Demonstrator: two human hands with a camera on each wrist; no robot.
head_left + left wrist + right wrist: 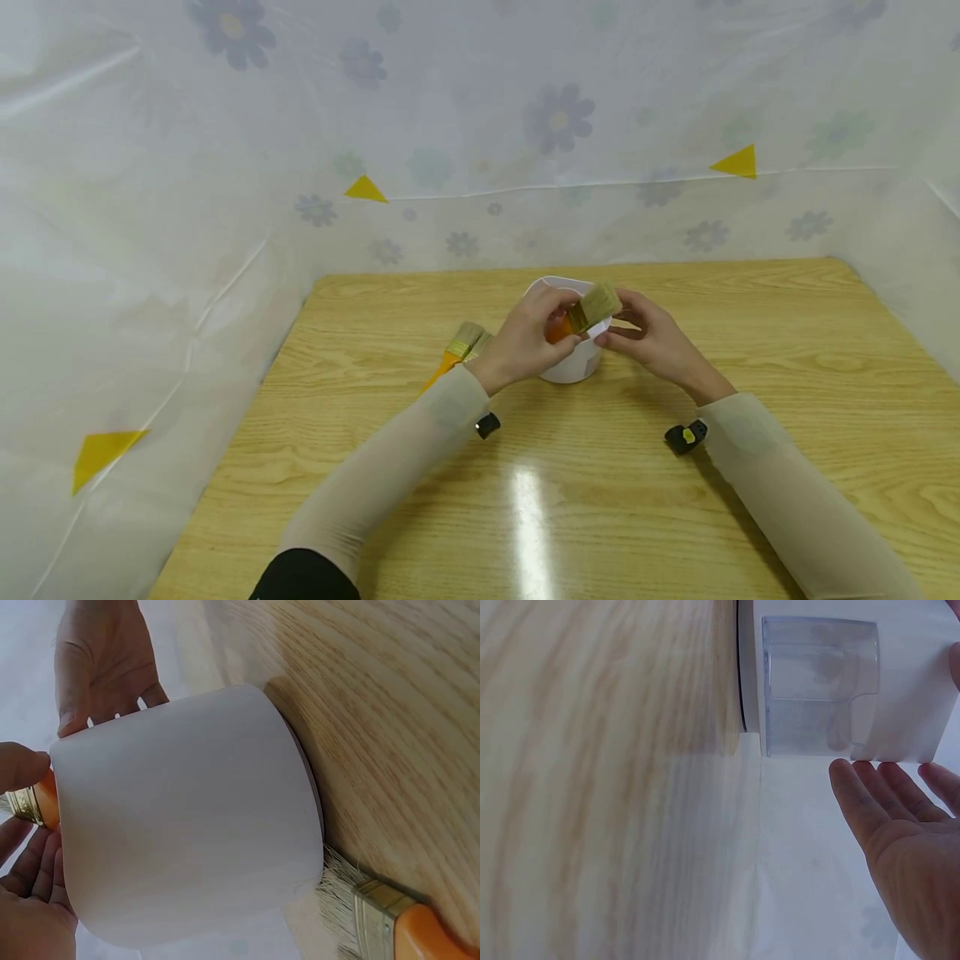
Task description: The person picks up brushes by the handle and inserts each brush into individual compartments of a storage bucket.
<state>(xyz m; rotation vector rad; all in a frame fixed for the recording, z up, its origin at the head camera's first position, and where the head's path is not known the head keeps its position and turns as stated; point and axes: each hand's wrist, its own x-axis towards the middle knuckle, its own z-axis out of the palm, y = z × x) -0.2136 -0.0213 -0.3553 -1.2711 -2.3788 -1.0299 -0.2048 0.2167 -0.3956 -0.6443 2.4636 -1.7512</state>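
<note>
Holding a paintbrush (583, 315) over a white cup (573, 360), the left hand (525, 337) grips the orange handle with curled fingers, as the head view shows. The brush's long axis runs from lower left to upper right, bristles pointing right and slightly up, toward the far edge of the worktop (750, 467). The right hand (651, 337) sits just right of the bristles, fingers loosely bent near the tip; whether they pinch the bristles cannot be told. The cup stands near the middle of the far edge. More brushes (459, 350) lie on the worktop to the left of the cup, toward the left edge. Flower-printed plastic sheeting (480, 125) walls in the space.

In the left wrist view, the white cup (187, 817) fills the frame. The brush ferrule and orange handle (37, 802) show at its left rim, under a thumb. The other hand (105, 660) is open beyond the cup. A spare brush (390, 915) lies just beside the cup's base on the wood grain.

In the right wrist view, the right hand (907, 840) appears open, fingers straight, just below the cup (855, 682), which has a clear insert on its side. It holds nothing visible here.
</note>
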